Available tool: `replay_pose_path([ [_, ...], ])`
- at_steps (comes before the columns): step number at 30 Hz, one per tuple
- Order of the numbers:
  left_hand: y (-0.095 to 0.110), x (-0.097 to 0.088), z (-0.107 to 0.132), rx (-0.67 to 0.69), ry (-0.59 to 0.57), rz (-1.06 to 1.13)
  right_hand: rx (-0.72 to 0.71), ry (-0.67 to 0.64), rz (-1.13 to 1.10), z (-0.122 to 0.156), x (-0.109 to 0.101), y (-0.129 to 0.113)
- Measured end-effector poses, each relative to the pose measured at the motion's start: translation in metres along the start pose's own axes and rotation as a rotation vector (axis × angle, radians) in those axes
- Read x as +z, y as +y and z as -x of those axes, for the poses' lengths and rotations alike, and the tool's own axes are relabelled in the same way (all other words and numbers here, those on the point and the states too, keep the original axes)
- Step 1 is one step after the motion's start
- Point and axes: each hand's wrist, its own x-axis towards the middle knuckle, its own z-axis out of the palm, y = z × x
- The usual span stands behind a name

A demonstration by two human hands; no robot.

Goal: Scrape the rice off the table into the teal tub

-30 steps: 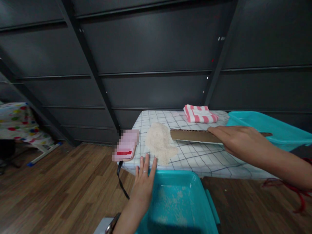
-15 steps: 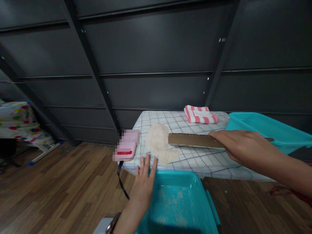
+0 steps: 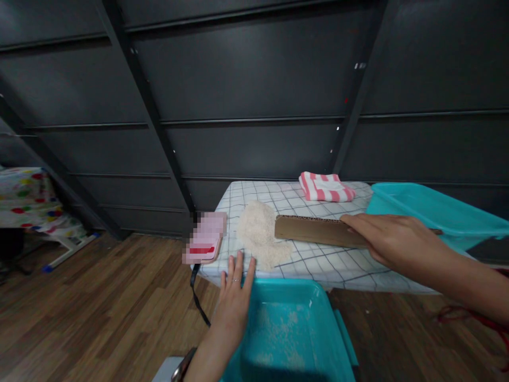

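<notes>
A heap of white rice (image 3: 260, 232) lies on a small table with a grid-patterned cloth (image 3: 318, 260). My right hand (image 3: 387, 239) is closed on a flat strip of brown cardboard (image 3: 314, 231), whose left end touches the heap's right side. My left hand (image 3: 234, 294) rests with fingers stretched out on the near left corner of a teal plastic bin (image 3: 292, 331) held against the table's front edge. Scattered rice grains lie on the bin's floor.
A folded pink-and-white striped towel (image 3: 326, 186) lies at the table's back. A second teal bin (image 3: 433, 209) sits at the right. A pink object (image 3: 203, 237) with a black strap (image 3: 198, 296) overhangs the table's left edge. Dark panelled wall behind; wooden floor (image 3: 95, 307) around.
The cardboard strip has shifted slightly left against the rice heap and tilted a little flatter. My left hand and the near bin have stayed in place.
</notes>
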Motion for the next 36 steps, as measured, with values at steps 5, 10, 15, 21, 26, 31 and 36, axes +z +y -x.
replay_pose_path([
  [5, 0.000, 0.001, 0.000, -0.007, -0.002, 0.008, 0.023, -0.004, 0.092, -0.003, 0.006, 0.006],
  [10, 0.001, -0.003, -0.001, -0.015, -0.033, -0.008, 0.015, -0.038, 0.004, 0.003, 0.005, -0.004],
  [15, 0.001, -0.004, -0.001, -0.024, -0.050, 0.010, 0.050, -0.032, 0.029, -0.002, 0.004, 0.000],
  [21, -0.005, 0.009, -0.001, 0.023, 0.043, 0.009, 0.108, -0.242, 0.076, -0.022, 0.027, 0.010],
  [26, 0.000, -0.003, 0.000, -0.006, -0.023, 0.008, 0.033, -0.189, 0.010, -0.012, 0.018, -0.002],
  [31, 0.003, -0.010, -0.001, -0.031, -0.066, -0.003, -0.031, 0.005, -0.045, 0.001, 0.000, -0.010],
  [36, -0.001, -0.001, -0.001, 0.007, -0.018, 0.011, -0.002, -0.001, 0.036, 0.000, 0.004, -0.006],
])
